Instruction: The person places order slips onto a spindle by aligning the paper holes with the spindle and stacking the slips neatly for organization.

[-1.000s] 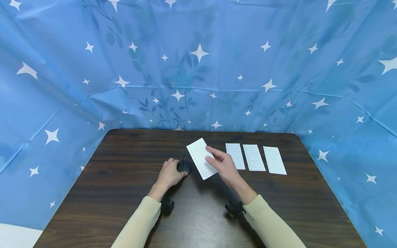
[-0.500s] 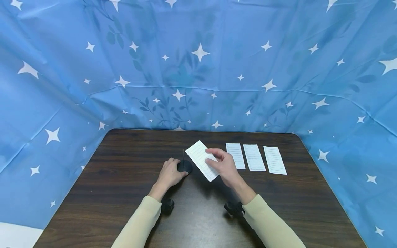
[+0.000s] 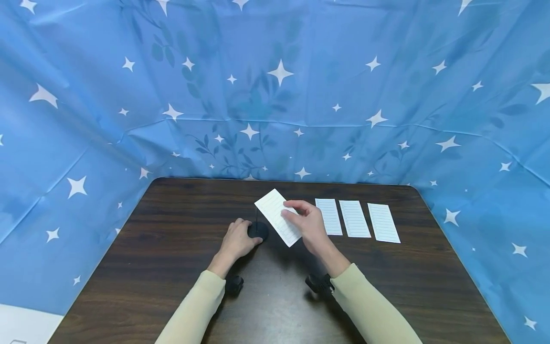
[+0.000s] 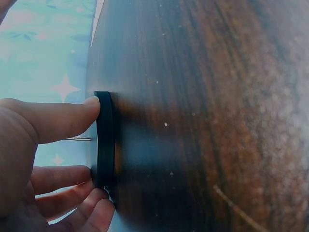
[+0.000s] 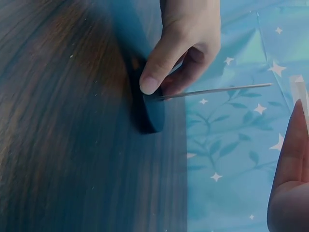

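Note:
A receipt spike with a round black base (image 3: 259, 232) stands on the table; its thin metal needle (image 5: 217, 90) points up. My left hand (image 3: 236, 240) grips the base by its edge, thumb on one side and fingers on the other, as the left wrist view shows with the base (image 4: 105, 140) flat on the wood. Between thumb and fingers, my right hand (image 3: 312, 227) pinches a white lined paper slip (image 3: 275, 212). The slip is tilted and held up beside the needle, its far left corner overlapping the needle's top in the head view. In the right wrist view, only the slip's edge (image 5: 299, 89) shows.
To the right of my right hand lie three more white lined slips in a row: the left one (image 3: 331, 217), the middle one (image 3: 354, 219) and the right one (image 3: 384, 223). A blue star-patterned cloth (image 3: 275, 95) hangs behind the dark wooden table (image 3: 142, 267).
The slip in my right hand first dipped a little toward me, then rose back up and slightly left, closer to the needle. My left hand keeps its hold on the spike's base.

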Tool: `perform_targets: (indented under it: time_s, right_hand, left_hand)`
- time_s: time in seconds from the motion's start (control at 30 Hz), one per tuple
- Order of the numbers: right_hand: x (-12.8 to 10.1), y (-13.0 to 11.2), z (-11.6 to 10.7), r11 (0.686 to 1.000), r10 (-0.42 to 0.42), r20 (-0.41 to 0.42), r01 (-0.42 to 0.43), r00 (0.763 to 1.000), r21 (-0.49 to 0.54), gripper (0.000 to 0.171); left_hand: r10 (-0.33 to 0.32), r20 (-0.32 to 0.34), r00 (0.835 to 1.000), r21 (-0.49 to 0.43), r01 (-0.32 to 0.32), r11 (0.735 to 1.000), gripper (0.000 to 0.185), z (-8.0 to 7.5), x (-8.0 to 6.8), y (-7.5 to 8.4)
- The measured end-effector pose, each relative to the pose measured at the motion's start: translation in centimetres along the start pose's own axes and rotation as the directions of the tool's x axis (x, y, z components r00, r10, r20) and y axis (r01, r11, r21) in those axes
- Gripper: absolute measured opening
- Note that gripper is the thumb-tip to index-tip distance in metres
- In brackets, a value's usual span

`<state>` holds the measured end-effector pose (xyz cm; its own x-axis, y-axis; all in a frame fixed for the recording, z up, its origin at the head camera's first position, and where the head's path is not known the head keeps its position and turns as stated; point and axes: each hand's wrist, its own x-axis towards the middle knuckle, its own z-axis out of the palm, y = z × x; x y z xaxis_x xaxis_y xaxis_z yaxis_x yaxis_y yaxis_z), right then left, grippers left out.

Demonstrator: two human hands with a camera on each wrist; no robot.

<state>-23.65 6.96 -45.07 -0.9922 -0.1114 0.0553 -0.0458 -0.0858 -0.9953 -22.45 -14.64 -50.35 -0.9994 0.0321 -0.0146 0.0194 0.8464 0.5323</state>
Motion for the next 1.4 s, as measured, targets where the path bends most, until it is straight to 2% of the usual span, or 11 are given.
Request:
perform_targets:
  time_s: [0.4, 0.6, 0.7, 0.8, 0.9, 0.97, 1.03, 1.17, 1.23, 1.3, 1.4]
  right_hand:
    - [1.1, -0.2, 1.4, 1.0, -0.006, -0.005, 0.006, 1.0, 0.029, 0.026]
    - [1.6, 0.1, 1.8, 1.0, 0.017, -0.008, -0.017, 1.0, 0.003, 0.029]
    - [1.7, 0.3, 1.9, 0.999, 0.041, -0.012, -0.042, 0.999, -0.016, 0.03]
    - [1.9, 0.5, 1.9, 0.997, 0.064, -0.017, -0.065, 0.998, -0.037, 0.031]
    - [2.0, 0.4, 2.0, 0.996, 0.076, -0.017, -0.077, 0.997, -0.052, 0.031]
    - [1.8, -0.1, 2.1, 0.995, 0.079, -0.012, -0.08, 0.997, -0.063, 0.03]
    - [1.3, -1.0, 2.3, 0.994, 0.078, -0.006, -0.078, 0.997, -0.071, 0.029]
    - [0.3, -2.4, 2.7, 0.996, 0.053, -0.001, -0.053, 0.999, -0.076, 0.027]
    - [0.2, -2.4, 2.8, 0.996, 0.04, -0.002, -0.04, 0.999, -0.077, 0.025]
    - [0.3, -2.3, 2.8, 0.995, 0.047, -0.005, -0.047, 0.999, -0.087, 0.025]
    - [0.9, -1.5, 2.7, 0.992, 0.071, -0.009, -0.072, 0.997, -0.107, 0.026]
  left_hand:
    - [-0.013, 0.0, 1.0, -0.002, 0.013, 1.0, 0.062, 0.1, 0.2, 0.2]
    - [0.0, 0.005, 1.0, 0.002, 0.0, 1.0, 0.063, 0.1, 0.3, 0.1]
    - [0.012, 0.024, 1.0, -0.038, -0.011, 0.999, 0.062, -0.3, 0.2, -0.1]
    - [0.019, 0.03, 0.999, -0.122, -0.015, 0.992, 0.053, -1.1, 0.2, -0.4]
    - [0.023, -0.023, 0.999, -0.228, -0.028, 0.973, 0.038, -2.4, 0.2, -0.6]
    - [-0.011, -0.07, 0.998, -0.334, -0.013, 0.943, 0.032, -3.5, 0.3, -0.4]
    - [-0.054, -0.112, 0.992, -0.462, -0.004, 0.887, 0.037, -4.6, 0.4, 0.0]
    - [-0.114, -0.124, 0.986, -0.705, -0.006, 0.709, 0.047, -6.3, 0.7, 1.2]
    - [-0.121, -0.106, 0.987, -0.759, -0.002, 0.651, 0.048, -6.8, 1.0, 1.5]
    - [-0.124, -0.08, 0.989, -0.778, 0.016, 0.628, 0.047, -7.1, 1.1, 1.7]
    - [-0.129, -0.049, 0.99, -0.774, 0.044, 0.632, 0.044, -7.1, 1.4, 1.6]
